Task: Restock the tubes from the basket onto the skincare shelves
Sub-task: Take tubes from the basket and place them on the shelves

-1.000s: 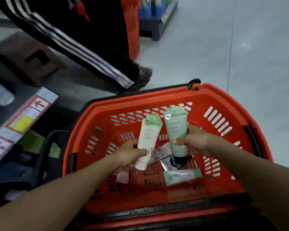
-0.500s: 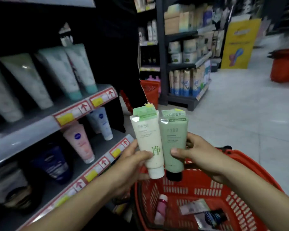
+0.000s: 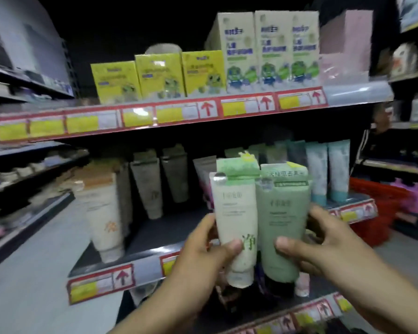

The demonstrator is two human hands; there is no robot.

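head cam | faces forward at skincare shelves (image 3: 169,231) | near | edges blurred, perhaps motion

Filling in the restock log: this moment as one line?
stage: at shelf | left hand: holds cream tube | right hand: holds green tube | placed: neither yet
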